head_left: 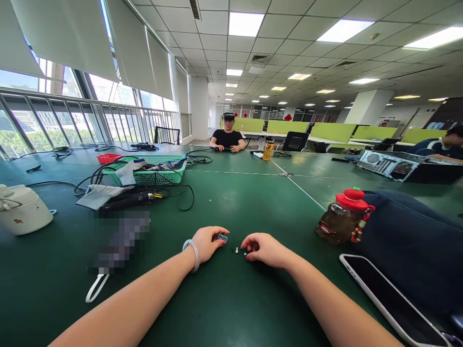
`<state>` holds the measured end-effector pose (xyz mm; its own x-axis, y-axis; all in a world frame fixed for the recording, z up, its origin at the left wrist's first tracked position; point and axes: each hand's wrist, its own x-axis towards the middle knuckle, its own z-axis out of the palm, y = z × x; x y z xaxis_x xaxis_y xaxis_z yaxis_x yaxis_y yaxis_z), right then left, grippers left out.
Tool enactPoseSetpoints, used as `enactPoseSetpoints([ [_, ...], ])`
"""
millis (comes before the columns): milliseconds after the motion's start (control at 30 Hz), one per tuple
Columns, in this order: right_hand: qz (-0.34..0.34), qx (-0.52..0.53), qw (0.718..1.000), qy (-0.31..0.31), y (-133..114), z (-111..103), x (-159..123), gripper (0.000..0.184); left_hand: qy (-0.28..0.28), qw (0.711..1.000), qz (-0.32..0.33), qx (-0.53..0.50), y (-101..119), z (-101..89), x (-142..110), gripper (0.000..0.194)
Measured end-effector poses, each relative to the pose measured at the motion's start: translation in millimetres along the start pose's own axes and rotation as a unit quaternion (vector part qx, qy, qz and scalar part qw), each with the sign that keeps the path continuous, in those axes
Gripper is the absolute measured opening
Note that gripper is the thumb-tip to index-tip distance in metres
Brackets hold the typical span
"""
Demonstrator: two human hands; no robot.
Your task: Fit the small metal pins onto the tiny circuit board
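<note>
On the green table, my left hand (207, 244), with a pale bracelet at the wrist, pinches a small see-through, bluish piece (223, 237) between thumb and fingers. Its exact kind is too small to make out. My right hand (265, 249) rests a short way to the right, fingers curled, with thumb and index tips apart. One tiny white bit (245, 254) sits in the gap between those tips, by the thumb. A slightly larger small white piece (237, 250) stands on the table between my two hands.
Left are a blurred dark item (123, 243) with a white strap, a green basket (162, 179) of cables and a white pot-like container (23, 212). Right are a red-lidded bottle (334, 224), a dark bag (412, 241) and a tablet (390, 299). A person (227, 140) sits opposite.
</note>
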<state>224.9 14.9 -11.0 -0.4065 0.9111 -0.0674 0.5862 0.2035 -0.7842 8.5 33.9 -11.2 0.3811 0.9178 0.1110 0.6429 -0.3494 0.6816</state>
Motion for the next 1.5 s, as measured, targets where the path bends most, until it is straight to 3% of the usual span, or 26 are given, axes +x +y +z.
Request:
enactPoseSetpoints([
  [200,-0.063,-0.133,0.985,0.096,-8,13,1,0.011,0.000,1.000,0.010,-0.006,0,0.5,0,0.029],
  [633,-0.091,-0.213,0.966,0.118,-10,23,3,0.009,-0.008,1.000,0.007,0.012,3,0.1,0,0.030],
  [933,-0.126,-0.120,0.967,0.186,-24,29,0,0.011,-0.026,0.999,0.038,-0.019,11,1.2,-4,0.029],
  [1167,-0.146,-0.097,0.967,0.186,-31,33,-3,0.012,-0.056,0.992,0.036,-0.106,11,2.8,-6,0.029],
  [1500,-0.165,-0.074,0.965,0.190,-30,33,-3,0.007,-0.066,0.986,0.036,-0.148,12,2.0,-6,0.026],
])
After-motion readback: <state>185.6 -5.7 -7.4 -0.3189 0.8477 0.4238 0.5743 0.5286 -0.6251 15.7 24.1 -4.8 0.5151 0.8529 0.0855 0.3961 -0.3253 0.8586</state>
